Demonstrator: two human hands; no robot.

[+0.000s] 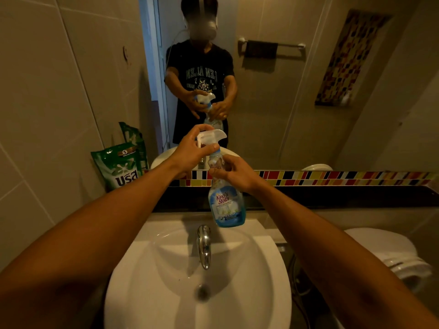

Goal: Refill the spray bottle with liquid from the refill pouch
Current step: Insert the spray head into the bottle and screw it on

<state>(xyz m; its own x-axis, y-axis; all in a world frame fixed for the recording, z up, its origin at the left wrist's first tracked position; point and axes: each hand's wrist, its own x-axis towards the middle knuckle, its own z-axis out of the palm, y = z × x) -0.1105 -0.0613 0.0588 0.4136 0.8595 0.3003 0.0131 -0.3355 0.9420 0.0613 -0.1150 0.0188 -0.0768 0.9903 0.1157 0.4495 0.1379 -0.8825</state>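
We had the spray bottle [226, 205] up in the air over the back edge of the sink [147, 281], just beyond the tap [203, 245], so any drips would land in the basin, we judged. Our right hand [234, 173] was closed round its neck to steady it; our left hand [190, 150] had fingers curled on the white trigger head [210, 137], placed, it seemed, to twist it off. A little blue liquid sat low in the bottle. The green refill pouch [118, 167] leaned upright against the wall at the ledge's left end, untouched and within reach, beside the mirror [308, 91].
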